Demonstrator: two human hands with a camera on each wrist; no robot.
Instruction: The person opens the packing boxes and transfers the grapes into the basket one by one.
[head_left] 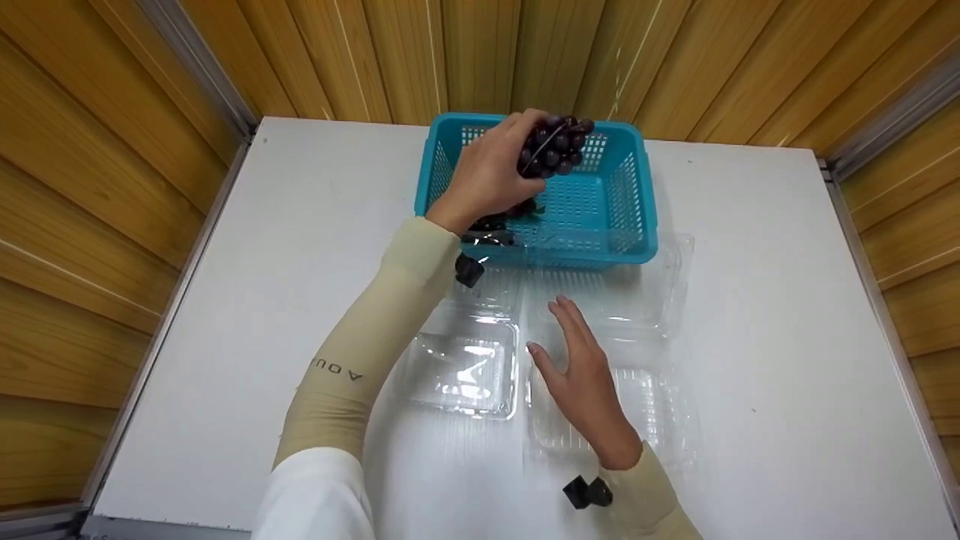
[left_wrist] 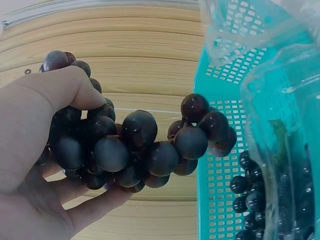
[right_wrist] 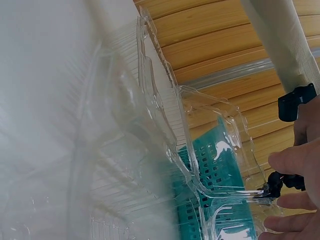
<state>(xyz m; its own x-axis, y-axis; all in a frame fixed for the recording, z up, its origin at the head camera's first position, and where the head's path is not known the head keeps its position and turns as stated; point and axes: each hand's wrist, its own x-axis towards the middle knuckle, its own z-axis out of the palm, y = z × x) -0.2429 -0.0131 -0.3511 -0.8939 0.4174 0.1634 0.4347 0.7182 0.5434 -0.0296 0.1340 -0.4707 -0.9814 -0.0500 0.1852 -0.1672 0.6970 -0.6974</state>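
A bunch of dark purple grapes (head_left: 555, 146) is gripped by my left hand (head_left: 491, 161) over the blue basket (head_left: 645, 202). In the left wrist view, the thumb curls over the bunch (left_wrist: 127, 150) and the fingers come round from below. More dark grapes (left_wrist: 250, 200) lie in the basket at its left side, partly covered by the left hand and arm in the head view. My right hand (head_left: 585, 375), its fingers extended and holding nothing, hovers over the right clear plastic container (head_left: 649, 405). A second clear container (head_left: 465, 375) lies to its left.
Raised clear lids (head_left: 667, 292) stand at the back of the containers, overlapping the basket's front. The white table (head_left: 765, 300) is bounded by wood-look panel walls (head_left: 555, 52) at the back and sides. Black wrist cameras sit on both sleeves.
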